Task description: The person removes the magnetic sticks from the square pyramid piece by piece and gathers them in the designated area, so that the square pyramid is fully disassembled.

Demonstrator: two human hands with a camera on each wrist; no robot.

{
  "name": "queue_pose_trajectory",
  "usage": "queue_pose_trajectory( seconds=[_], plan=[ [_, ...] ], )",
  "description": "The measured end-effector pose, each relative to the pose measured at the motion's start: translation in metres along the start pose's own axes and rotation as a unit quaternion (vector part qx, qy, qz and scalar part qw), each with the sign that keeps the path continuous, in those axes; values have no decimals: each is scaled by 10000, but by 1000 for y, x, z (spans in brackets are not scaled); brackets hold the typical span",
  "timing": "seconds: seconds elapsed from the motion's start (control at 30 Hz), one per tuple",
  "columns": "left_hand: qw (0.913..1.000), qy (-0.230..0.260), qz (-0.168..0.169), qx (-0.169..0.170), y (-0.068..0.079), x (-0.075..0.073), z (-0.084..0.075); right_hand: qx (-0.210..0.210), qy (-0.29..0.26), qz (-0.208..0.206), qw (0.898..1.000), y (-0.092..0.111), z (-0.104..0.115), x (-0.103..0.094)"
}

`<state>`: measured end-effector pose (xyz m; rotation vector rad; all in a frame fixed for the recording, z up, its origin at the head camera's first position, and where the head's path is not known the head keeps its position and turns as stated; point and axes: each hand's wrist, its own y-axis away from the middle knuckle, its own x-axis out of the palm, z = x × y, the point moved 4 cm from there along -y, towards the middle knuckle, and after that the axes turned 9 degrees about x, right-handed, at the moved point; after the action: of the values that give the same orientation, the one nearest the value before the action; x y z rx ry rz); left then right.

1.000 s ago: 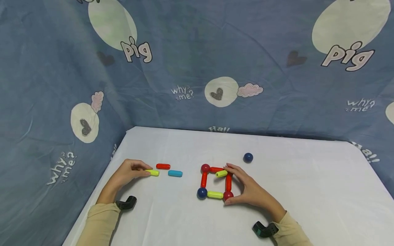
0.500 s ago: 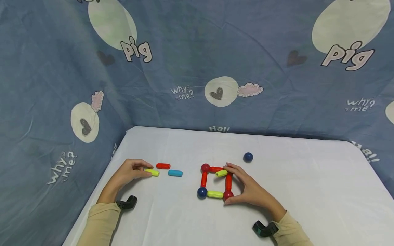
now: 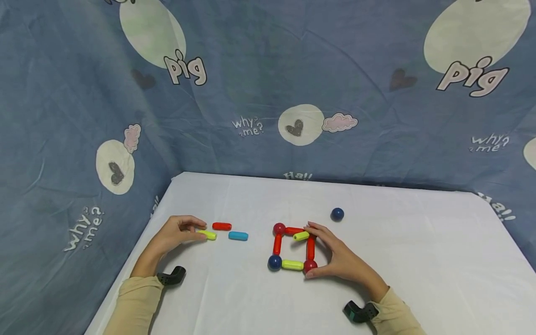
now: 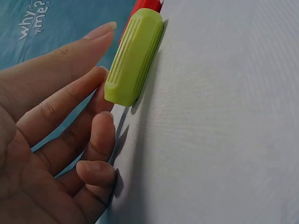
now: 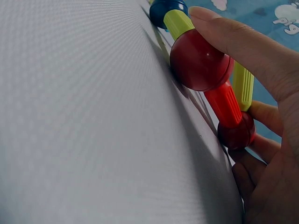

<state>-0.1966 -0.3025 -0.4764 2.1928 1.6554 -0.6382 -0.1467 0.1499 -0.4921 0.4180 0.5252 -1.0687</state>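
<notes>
My left hand (image 3: 177, 232) is at the left of the table, its thumb and fingertips right at a yellow-green ribbed rod (image 4: 134, 58); in the left wrist view the rod shows uncovered beside them. My right hand (image 3: 341, 260) spans the right side of a ball-and-rod square (image 3: 292, 265), thumb at the near red ball (image 5: 201, 59) and fingers at the far red ball (image 5: 237, 130). Red rods and one yellow-green rod join its balls; a blue ball (image 3: 274, 263) makes the near left corner. Another yellow-green rod (image 5: 243, 86) sticks up from the far right ball.
A red rod (image 3: 222, 226) and a light blue rod (image 3: 238, 236) lie just right of my left hand. One loose dark blue ball (image 3: 337, 214) sits behind the square. The white table (image 3: 439, 260) ends at a blue printed cloth (image 3: 251, 70).
</notes>
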Motion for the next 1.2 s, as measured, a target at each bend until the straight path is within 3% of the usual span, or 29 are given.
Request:
queue_pose_trajectory(
  seconds=[0.3, 0.57, 0.8, 1.2],
  plan=[
    [9982, -584, -132, 68, 2, -4, -21, 1, -49, 26, 10000, 0, -1, 0],
    [9953, -689, -25, 685, -6, 9, -60, -38, 17, 10, 10000, -1, -2, 1],
    [9924, -502, 188, 1108, -21, 37, -95, -62, -16, 6, 10000, -1, -2, 1],
    [9841, -301, 507, 1673, -51, 104, -155, -84, -76, 22, 9999, -1, -2, 1]
  ],
)
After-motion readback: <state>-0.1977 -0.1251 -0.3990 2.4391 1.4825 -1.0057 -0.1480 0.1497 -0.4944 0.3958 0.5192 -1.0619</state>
